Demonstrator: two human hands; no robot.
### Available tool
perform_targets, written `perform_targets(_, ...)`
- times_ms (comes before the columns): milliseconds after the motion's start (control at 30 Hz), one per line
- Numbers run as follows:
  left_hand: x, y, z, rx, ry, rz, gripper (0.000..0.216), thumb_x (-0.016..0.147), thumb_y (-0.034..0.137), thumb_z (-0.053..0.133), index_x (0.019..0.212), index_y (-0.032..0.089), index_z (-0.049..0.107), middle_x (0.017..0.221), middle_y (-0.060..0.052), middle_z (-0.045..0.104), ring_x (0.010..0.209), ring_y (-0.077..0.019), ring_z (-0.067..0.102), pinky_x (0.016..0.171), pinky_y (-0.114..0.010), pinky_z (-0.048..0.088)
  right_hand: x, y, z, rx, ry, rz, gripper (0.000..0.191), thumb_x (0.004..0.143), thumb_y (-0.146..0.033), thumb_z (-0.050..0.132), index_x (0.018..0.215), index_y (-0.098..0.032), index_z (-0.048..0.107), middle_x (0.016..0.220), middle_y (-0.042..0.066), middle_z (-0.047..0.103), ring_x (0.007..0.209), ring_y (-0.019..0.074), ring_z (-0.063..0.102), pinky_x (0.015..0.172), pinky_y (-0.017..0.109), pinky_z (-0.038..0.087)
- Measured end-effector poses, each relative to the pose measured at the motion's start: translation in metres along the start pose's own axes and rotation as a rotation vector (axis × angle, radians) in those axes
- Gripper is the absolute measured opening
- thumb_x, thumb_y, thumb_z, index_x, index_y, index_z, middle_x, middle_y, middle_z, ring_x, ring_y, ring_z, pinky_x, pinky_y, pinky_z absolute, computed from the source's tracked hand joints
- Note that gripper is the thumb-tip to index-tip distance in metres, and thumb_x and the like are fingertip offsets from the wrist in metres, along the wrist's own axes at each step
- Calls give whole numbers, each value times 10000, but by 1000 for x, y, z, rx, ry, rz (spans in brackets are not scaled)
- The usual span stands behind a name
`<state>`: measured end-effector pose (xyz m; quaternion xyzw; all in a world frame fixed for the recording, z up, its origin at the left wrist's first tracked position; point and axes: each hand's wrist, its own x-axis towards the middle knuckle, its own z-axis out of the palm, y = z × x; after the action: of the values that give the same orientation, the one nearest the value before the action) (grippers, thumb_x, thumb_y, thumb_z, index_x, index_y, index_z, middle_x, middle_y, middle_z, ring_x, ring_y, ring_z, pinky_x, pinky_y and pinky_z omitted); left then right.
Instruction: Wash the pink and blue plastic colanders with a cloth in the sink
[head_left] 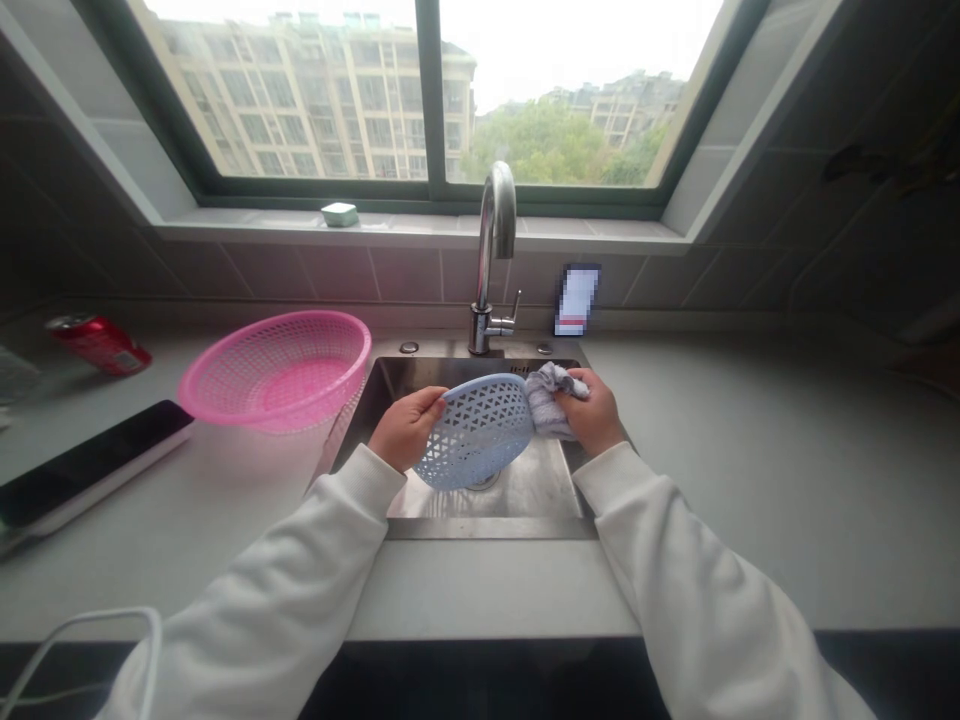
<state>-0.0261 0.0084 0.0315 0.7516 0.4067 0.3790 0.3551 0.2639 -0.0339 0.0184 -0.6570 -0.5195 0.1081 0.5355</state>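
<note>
My left hand (pixel 405 425) grips the left rim of a light blue perforated basket (pixel 474 432), held tilted over the steel sink (pixel 525 490). My right hand (pixel 595 410) is closed around a grey cloth (pixel 546 398) pressed against the basket's right edge. Both arms wear white sleeves. The chrome tap (pixel 495 250) stands just behind the sink.
A pink perforated basket (pixel 279 368) rests on the counter, overhanging the sink's left edge. A dark phone-like slab (pixel 90 465) and a red can (pixel 97 343) lie at far left. A white cable (pixel 90 625) runs at lower left. A small dish (pixel 340 213) sits on the windowsill.
</note>
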Motion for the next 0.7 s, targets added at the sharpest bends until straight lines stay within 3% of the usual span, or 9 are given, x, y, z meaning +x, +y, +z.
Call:
perform_targets(167,2,0,-10,184,53,-88,208,873,320,522,875,216,703,799,-27,691,778,-206,597,727,-286,420,-3,-4,0,-2,-10,-25,243,693,-373,671,865,-202,656,767,20,695,669,194,602,633,323,492)
perform_targets(233,3,-3,-9,65,128,-173,176,849,331,561,767,209,660,690,-2,625,703,-184,546,669,-272,391,-2,-3,-1,16,13,-34,233,692,-362,675,863,-204,656,778,24,698,677,198,606,637,329,498)
perform_targets(333,7,-11,-3,-120,225,-294,292,833,420,599,653,195,552,579,27,515,597,-147,476,583,-255,363,0,-2,-2,73,88,-25,238,678,-341,693,874,-212,651,790,25,698,694,208,614,647,346,509)
perform_targets(467,10,-17,14,-294,238,-404,461,827,636,546,730,186,515,596,14,542,518,-141,517,505,-268,412,-8,-10,3,151,120,-31,260,680,-325,699,912,-221,646,834,21,698,744,224,631,696,381,527)
perform_targets(533,9,-17,23,-389,228,-433,539,811,723,508,768,186,513,584,15,544,486,-143,529,465,-275,427,-20,-22,11,172,55,-120,248,696,-301,686,930,-232,645,877,22,697,783,233,640,732,401,533)
perform_targets(600,7,-15,28,-558,238,-491,577,724,761,611,726,197,489,504,54,478,407,-116,464,400,-254,387,-32,-34,19,190,-50,-290,239,698,-273,689,932,-242,648,906,23,684,828,239,643,767,408,535)
perform_targets(700,6,-15,26,-635,241,-526,601,643,753,708,676,200,476,427,82,418,343,-93,394,338,-229,323,-39,-42,27,170,-170,-492,223,707,-234,690,926,-249,654,892,20,656,836,225,634,773,383,532)
